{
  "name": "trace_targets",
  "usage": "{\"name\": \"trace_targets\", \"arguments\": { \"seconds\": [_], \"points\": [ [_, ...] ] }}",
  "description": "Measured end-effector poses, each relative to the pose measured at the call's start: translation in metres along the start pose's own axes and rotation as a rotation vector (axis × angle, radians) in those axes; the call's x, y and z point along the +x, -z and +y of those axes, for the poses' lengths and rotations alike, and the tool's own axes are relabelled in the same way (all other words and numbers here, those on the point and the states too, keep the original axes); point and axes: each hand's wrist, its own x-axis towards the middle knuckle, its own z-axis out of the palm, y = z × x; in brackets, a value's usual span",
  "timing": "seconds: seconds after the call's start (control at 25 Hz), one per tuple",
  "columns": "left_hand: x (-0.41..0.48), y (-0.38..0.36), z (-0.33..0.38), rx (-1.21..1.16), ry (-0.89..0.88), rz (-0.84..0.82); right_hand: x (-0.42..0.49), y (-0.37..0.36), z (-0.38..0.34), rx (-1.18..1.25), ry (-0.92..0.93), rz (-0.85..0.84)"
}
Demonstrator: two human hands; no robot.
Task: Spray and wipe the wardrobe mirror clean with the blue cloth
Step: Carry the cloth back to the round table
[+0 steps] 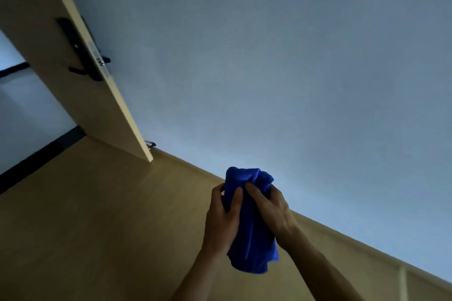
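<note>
Room for moving lies mostly above and right of the hands, where a pale grey wall (269, 56) fills the tilted view. The blue cloth (249, 247) is bunched low in the middle, held up between both hands in front of the line where the wall meets the tan floor (97, 215). The left hand (220, 222) grips its left side, fingers (216, 192) curled round the fabric. The right hand (271, 210) grips the upper right, its fingers clamped into the folds. At upper left, well apart from the hands, a light wooden door (73, 95) stands open, carrying a black lever handle (82, 70). A small metal fitting (150, 143) shows just behind the door's lower corner. A black strip (36, 156) runs along the floor at far left. The light is dim.
</note>
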Motion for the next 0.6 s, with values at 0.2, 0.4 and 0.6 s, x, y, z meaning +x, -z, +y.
{"name": "trace_targets", "arguments": {
  "seconds": [0.2,0.4,0.6],
  "points": [
    [0.0,-0.107,0.019,0.044,-0.017,-0.224,-0.017,0.109,0.018,0.128,-0.001,0.211],
    [0.0,-0.2,0.036,0.087,-0.043,-0.482,-0.034,0.192,0.041,0.207,-0.025,0.466],
    [0.001,-0.292,0.053,0.15,-0.08,-0.732,-0.051,0.262,0.052,0.28,-0.041,0.725]
  ]
}}
